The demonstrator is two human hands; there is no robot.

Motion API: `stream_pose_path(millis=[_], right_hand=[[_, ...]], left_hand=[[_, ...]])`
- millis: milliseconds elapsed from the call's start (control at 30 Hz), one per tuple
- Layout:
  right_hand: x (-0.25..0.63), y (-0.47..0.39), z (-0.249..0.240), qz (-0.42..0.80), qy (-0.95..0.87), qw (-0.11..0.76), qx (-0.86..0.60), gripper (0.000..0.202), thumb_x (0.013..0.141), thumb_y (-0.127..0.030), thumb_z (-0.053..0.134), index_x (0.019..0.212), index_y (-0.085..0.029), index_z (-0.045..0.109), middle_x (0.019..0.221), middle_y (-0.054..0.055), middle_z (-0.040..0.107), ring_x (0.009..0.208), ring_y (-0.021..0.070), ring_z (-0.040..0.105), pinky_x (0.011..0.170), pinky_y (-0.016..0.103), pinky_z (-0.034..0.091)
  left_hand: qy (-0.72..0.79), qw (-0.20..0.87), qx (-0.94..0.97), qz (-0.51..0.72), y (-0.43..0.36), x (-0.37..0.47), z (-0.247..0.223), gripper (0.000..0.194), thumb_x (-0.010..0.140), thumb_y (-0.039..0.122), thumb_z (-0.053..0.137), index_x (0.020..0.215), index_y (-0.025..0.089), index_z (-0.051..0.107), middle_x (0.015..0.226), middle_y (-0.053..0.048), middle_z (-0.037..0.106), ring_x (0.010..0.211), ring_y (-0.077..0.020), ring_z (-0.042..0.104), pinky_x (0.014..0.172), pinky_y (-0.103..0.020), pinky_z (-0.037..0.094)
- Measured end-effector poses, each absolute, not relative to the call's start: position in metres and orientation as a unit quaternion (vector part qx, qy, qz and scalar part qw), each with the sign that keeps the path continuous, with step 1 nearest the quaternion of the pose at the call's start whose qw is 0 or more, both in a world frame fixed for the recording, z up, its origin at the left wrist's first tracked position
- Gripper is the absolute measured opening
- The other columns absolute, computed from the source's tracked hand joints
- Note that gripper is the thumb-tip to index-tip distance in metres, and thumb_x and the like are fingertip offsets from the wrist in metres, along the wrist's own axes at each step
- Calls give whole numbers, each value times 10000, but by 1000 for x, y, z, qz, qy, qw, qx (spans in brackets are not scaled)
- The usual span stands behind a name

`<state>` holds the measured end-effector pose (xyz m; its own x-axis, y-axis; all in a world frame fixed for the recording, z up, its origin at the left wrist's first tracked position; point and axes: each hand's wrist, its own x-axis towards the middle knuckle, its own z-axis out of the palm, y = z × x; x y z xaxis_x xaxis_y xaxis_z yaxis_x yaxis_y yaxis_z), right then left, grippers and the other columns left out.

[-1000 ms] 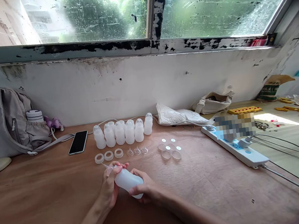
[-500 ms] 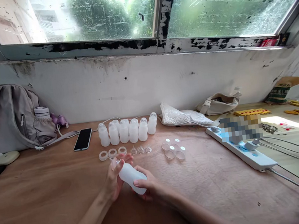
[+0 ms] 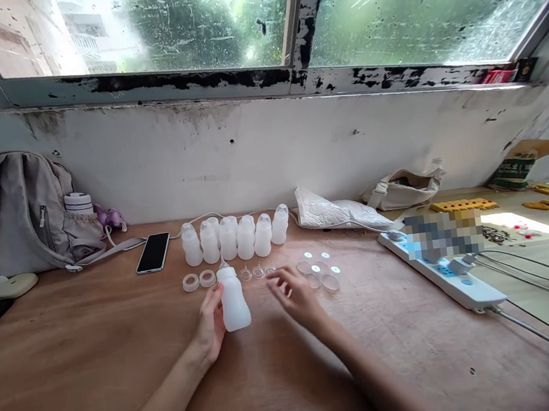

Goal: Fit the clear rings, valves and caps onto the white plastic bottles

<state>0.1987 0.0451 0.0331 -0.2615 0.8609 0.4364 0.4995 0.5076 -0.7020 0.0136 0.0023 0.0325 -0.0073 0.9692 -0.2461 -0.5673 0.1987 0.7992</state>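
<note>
My left hand (image 3: 212, 323) is wrapped round a frosted white bottle (image 3: 235, 303), which stands nearly upright with a clear nipple on top. To its right, my right hand (image 3: 292, 293) hovers with fingers apart and nothing visible in them, close to the clear nipple pieces (image 3: 258, 271). One of those pieces is partly hidden by the fingertips. White rings (image 3: 190, 282) lie left of the held bottle. Clear round caps (image 3: 330, 282) and small white discs (image 3: 335, 270) lie right of my right hand. Several capped bottles (image 3: 245, 239) stand behind in a group.
A phone (image 3: 153, 253) and a grey backpack (image 3: 19, 210) are at the left. Behind lie a white padded packet (image 3: 335, 211) and a beige pouch (image 3: 403, 190). A white power strip (image 3: 443, 275) with cables runs along the right side.
My right hand has let go of the bottle and moved up and right to the nipple pieces. The bottle, tilted in both hands before, is now nearly upright in my left hand.
</note>
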Motion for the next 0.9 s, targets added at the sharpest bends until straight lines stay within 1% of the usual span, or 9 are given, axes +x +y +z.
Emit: stream_pose_path(millis=[100, 233, 367, 533, 667, 733, 767, 833, 900], right_hand=[[230, 65, 43, 95, -720, 416, -548, 198, 801, -299, 445, 823, -176, 599, 813, 62, 570, 662, 164, 525, 614, 291, 409], [268, 81, 51, 27, -698, 334, -633, 196, 762, -250, 453, 773, -175, 633, 742, 59, 605, 721, 199, 530, 676, 315, 381], [282, 86, 51, 53, -726, 253, -637, 211, 739, -225, 476, 843, -168, 650, 777, 65, 629, 783, 208, 549, 751, 334, 368], [281, 83, 51, 88, -741, 218, -629, 240, 760, -230, 481, 944, -177, 626, 934, 80, 633, 912, 213, 555, 845, 356, 340], [280, 80, 49, 120, -723, 182, -656, 267, 720, -155, 511, 957, -218, 617, 991, 68, 630, 993, 256, 520, 852, 427, 322], [277, 80, 48, 133, -726, 195, -646, 245, 709, -150, 523, 920, -218, 626, 953, 67, 635, 941, 252, 541, 832, 438, 335], [275, 80, 48, 140, -729, 220, -633, 222, 711, -166, 529, 904, -211, 630, 933, 68, 636, 903, 242, 554, 815, 426, 354], [268, 79, 49, 166, -725, 301, -598, 203, 731, -238, 537, 906, -189, 626, 894, 75, 639, 828, 218, 571, 763, 381, 399], [258, 76, 49, 217, -700, 389, -558, 257, 757, -333, 525, 935, -171, 615, 868, 80, 643, 773, 198, 580, 700, 338, 431]], left_hand=[[436, 663, 235, 561, 4, 12, 33, 393, 732, 455, 550, 1006, 173, 543, 917, -54, 637, 764, -179, 617, 590, -237, 465], [448, 672, 235, 540, 3, 13, 30, 392, 729, 454, 542, 963, 142, 581, 924, -84, 636, 759, -198, 617, 636, -283, 498], [434, 677, 271, 529, 1, 13, 30, 399, 747, 465, 506, 978, 150, 588, 1043, -94, 604, 786, -204, 611, 646, -294, 505], [412, 682, 309, 519, -3, 13, 34, 393, 757, 432, 495, 1029, 157, 565, 1129, -99, 554, 826, -213, 599, 651, -295, 493], [410, 671, 360, 503, -5, 14, 37, 375, 730, 356, 539, 1069, 196, 540, 1060, -63, 575, 842, -208, 588, 624, -258, 456], [425, 647, 386, 502, -5, 15, 38, 409, 705, 340, 577, 1090, 210, 530, 1034, -48, 586, 885, -206, 571, 654, -241, 433], [435, 632, 396, 504, -5, 15, 38, 442, 686, 330, 604, 1104, 215, 521, 1042, -47, 587, 916, -208, 558, 680, -239, 424], [458, 606, 413, 503, -5, 16, 37, 517, 640, 313, 656, 1123, 221, 498, 1048, -52, 590, 953, -217, 539, 720, -248, 411], [482, 587, 428, 491, -4, 16, 35, 531, 606, 314, 687, 1093, 216, 498, 1004, -58, 606, 931, -221, 544, 715, -259, 409]])
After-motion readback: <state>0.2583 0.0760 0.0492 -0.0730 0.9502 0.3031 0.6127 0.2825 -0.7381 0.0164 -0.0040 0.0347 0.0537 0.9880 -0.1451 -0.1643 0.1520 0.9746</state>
